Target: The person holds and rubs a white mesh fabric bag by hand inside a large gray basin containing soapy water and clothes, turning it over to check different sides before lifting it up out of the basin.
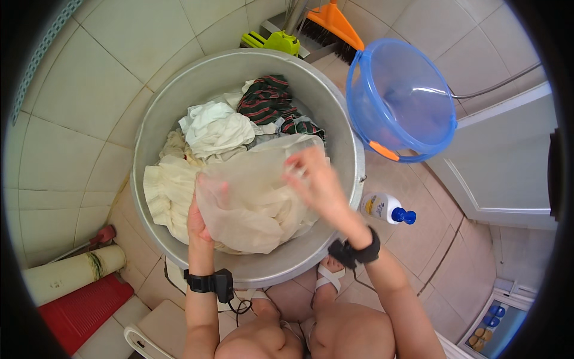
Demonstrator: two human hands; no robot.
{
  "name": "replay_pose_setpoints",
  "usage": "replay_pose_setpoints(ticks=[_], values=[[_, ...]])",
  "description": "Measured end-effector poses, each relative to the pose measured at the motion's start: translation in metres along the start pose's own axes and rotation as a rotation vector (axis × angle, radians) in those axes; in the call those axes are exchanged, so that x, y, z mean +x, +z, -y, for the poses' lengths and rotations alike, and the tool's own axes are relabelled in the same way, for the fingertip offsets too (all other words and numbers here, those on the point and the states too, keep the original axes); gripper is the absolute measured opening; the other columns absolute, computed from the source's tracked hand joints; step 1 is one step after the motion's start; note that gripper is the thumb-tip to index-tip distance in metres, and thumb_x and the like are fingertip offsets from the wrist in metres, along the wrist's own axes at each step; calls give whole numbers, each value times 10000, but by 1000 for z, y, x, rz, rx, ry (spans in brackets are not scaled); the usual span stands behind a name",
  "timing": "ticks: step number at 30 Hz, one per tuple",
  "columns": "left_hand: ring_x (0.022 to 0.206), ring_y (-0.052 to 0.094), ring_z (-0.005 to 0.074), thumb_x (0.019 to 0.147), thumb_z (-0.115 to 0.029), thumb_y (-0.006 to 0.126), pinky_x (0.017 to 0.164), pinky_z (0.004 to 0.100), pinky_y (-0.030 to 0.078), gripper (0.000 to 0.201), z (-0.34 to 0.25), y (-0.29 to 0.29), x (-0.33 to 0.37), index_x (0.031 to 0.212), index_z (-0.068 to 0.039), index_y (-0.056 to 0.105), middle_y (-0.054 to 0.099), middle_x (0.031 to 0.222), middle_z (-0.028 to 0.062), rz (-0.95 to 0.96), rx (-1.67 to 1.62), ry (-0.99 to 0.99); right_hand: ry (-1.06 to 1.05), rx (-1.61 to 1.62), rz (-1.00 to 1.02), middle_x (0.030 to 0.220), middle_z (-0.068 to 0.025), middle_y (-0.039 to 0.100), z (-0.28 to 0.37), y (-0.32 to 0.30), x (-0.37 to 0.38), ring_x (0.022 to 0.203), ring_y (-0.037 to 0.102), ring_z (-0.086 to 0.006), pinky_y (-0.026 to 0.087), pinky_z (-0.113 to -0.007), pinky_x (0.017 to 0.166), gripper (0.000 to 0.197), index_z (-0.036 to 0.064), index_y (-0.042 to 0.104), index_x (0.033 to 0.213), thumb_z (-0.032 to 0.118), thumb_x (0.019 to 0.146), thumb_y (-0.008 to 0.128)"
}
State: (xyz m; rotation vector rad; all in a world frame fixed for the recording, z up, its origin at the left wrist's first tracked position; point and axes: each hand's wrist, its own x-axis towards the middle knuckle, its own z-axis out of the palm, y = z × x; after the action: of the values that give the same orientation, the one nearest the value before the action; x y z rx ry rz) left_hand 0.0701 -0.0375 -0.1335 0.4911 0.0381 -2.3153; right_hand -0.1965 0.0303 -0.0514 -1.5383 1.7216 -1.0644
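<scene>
A large round metal tub (344,197) holds a heap of laundry. Over its near part spreads a sheer cream cloth (251,191). At that cloth's left edge is my left hand (199,220), gripping it; some fingers lie behind the fabric and show faintly through. My right hand (317,182) is over the cloth's right side, fingers bent and blurred by motion, so whether it pinches any fabric is unclear. Beside the left hand lies a ruffled cream garment (167,191). Farther back are a bundled white cloth (218,128) and a dark striped cloth (266,102).
Right of the tub stand a blue bucket (409,99) and a white bottle with a blue pump (382,207). An orange broom (335,24) and green mop head (278,43) are behind. A red board (89,311) and pale cylinder (66,275) lie at left.
</scene>
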Motion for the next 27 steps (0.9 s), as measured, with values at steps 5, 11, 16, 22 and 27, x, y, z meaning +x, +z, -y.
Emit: replay_pose_setpoints(ticks=[5,11,16,22,27], values=[[950,599,175,940,-260,501,824,298,529,286,20,20,5,1172,-101,553,583,1137,42,-69,-3,-8,-145,-64,218,933,-135,505,24,57,-57,822,551,-299,468,-353,711,321,25,482,1045,118,788,651],[877,573,150,950,-287,481,801,279,513,318,25,4,14,1200,-92,498,570,1072,38,-96,169,81,33,312,416,795,-75,506,23,74,-69,703,536,-190,458,-295,658,241,30,467,1008,52,796,580],[964,554,169,943,-359,470,844,304,477,413,32,-13,8,1251,-84,440,550,1143,70,-232,569,173,149,651,635,751,-24,454,54,66,-69,668,468,-120,423,-256,623,237,40,463,987,25,770,555],[1043,521,183,958,-335,406,889,290,435,433,52,58,-13,1267,-32,430,523,1200,89,-258,636,126,94,721,787,693,-11,397,68,53,-73,613,412,-116,375,-258,565,244,41,449,996,32,769,539],[1072,518,172,930,-161,439,926,276,407,433,58,54,-44,1335,-19,385,522,1232,95,-323,641,81,47,759,831,671,-15,371,76,56,-74,575,389,-125,359,-274,538,235,38,451,984,43,764,533]])
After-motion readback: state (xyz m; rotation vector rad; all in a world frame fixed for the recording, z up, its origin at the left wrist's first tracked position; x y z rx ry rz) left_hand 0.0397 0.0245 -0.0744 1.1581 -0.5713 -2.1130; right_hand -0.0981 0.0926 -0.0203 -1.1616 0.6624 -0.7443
